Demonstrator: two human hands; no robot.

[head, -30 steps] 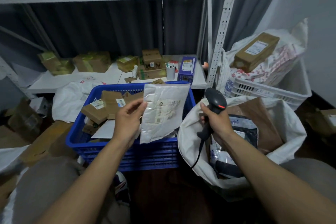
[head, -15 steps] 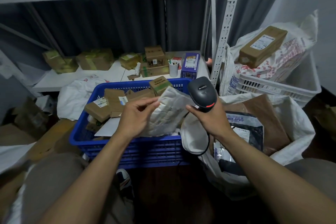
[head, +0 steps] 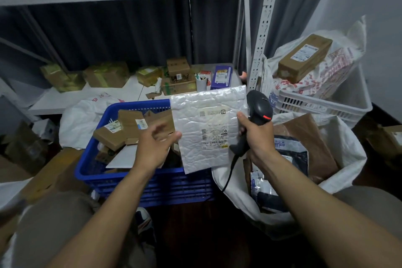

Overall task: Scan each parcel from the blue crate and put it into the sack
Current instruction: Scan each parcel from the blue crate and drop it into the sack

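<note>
- Held upright, label forward: white crinkled bubble-padded mailer (head: 208, 128), above the 3 o'clock rim of blue plastic crate (head: 152, 185).
- Clamped right hand (head: 258, 139) round black pistol-grip barcode scanner (head: 260, 106), thumb against mailer's 3 o'clock edge.
- Blurred left hand (head: 152, 150) at mailer's 9 o'clock edge, fingers loosely apart; grip impossible to tell.
- Judged light, floppy and slick; best pinched at an edge for the drop into white woven sack (head: 348, 148) at 4 o'clock.
</note>
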